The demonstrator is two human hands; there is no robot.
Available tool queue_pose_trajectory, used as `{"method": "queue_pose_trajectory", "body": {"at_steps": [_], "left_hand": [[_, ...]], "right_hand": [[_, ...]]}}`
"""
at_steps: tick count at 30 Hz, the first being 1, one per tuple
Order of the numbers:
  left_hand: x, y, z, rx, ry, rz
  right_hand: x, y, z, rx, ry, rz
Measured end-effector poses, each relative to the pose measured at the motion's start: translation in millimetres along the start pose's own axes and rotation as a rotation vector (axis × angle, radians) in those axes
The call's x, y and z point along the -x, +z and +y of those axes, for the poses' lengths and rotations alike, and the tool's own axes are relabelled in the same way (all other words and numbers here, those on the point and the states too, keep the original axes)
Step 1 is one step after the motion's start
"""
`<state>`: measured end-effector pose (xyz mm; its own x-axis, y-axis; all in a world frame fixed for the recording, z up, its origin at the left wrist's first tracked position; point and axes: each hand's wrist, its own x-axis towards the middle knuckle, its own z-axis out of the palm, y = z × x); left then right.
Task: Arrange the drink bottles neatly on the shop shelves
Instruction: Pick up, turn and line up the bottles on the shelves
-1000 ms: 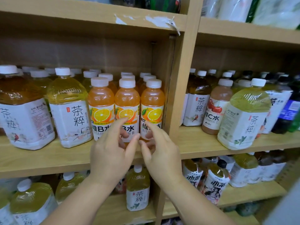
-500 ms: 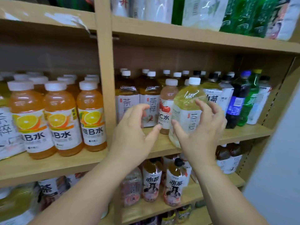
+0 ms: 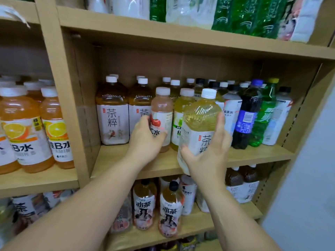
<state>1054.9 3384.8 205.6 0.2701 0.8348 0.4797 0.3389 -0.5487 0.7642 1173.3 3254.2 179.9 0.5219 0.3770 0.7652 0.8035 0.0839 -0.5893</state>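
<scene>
On the middle shelf (image 3: 253, 153), right of the upright divider (image 3: 72, 124), both hands are now gripping bottles, where half a second ago they were hovering open with fingers spread and holding nothing. The view is also sitting closer and further right than before, so the orange vitamin bottles (image 3: 23, 131) are sliding off toward the left edge.

The left hand (image 3: 146, 140) is wrapping around the lower half of the pink cherry-label bottle (image 3: 162, 109), fingers curling round its left side and the thumb pressing on the label's right. That bottle is standing upright near the shelf's front edge, just in front of the brown tea bottles (image 3: 112, 113).

The right hand (image 3: 208, 156) is clamping the large yellow tea bottle (image 3: 199, 116) from below and from the right, thumb low on the left of the label and fingers reaching up its right side. This bottle is leaning slightly, and its base is showing in front of the shelf's front edge; whether it is resting on the board cannot be told.

The two hands are staying apart, with the pink bottle between them. Bare board is lying open along the front edge between the divider and the left hand, and again right of the right hand, in front of the dark cola bottle (image 3: 246, 115) and the green bottle (image 3: 264, 113).
</scene>
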Motion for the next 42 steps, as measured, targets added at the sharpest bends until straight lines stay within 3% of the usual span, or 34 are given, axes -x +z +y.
{"method": "queue_pose_trajectory", "body": {"at_steps": [12, 17, 30, 42], "left_hand": [[-16, 28, 8, -0.088, -0.141, 0.125], [-14, 25, 13, 0.019, -0.212, 0.112], [32, -12, 13, 0.416, -0.146, 0.121], [93, -92, 7, 0.182, -0.030, 0.229]], "right_hand": [[-11, -16, 15, 0.088, -0.006, -0.094], [-11, -16, 12, 0.073, 0.011, -0.140], [-6, -24, 10, 0.054, -0.044, -0.304], [10, 24, -21, 0.002, -0.091, -0.387]]}}
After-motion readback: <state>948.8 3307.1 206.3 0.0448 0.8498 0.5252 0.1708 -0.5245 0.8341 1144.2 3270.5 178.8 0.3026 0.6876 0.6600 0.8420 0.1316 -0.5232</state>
